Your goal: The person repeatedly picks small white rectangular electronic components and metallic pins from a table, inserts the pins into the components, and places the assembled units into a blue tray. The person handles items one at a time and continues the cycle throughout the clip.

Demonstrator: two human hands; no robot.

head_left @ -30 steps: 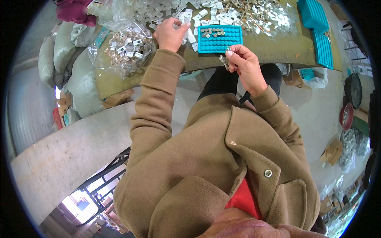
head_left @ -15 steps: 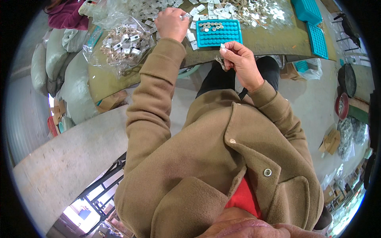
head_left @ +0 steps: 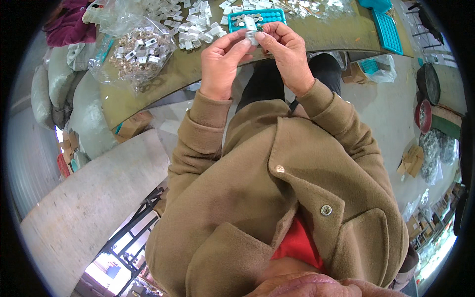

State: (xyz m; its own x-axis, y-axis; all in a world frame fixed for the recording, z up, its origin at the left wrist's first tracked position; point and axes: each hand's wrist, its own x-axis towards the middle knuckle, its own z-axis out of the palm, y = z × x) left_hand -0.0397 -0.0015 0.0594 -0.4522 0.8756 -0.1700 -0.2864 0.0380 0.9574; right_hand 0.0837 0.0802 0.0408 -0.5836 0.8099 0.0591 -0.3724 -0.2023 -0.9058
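My left hand (head_left: pixel 221 67) and my right hand (head_left: pixel 288 55) meet just in front of a teal tray (head_left: pixel 274 14). Between their pinched fingertips is a small white plastic piece (head_left: pixel 250 35). The left thumb and fingers close on it from one side, the right thumb and fingers from the other. A thin brownish-green bit shows by the right fingertips, too small to name. Round silvery discs (head_left: pixel 241 19) sit in some of the tray's round pockets; my hands hide part of its near edge. Left of the tray lies a loose pile of white pieces (head_left: pixel 198 24).
A clear plastic bag (head_left: pixel 136 57) of white pieces and coppery wires lies on the green tabletop (head_left: pixel 173 81). More teal trays (head_left: pixel 387 32) stand at the table's right end. Filled sacks (head_left: pixel 94 104) lean at the left; cartons (head_left: pixel 355 73) sit on the floor.
My left hand has come back from the loose white pieces and met my right hand, a white piece now between them. My right hand has moved slightly up and left. The whole view has shifted.
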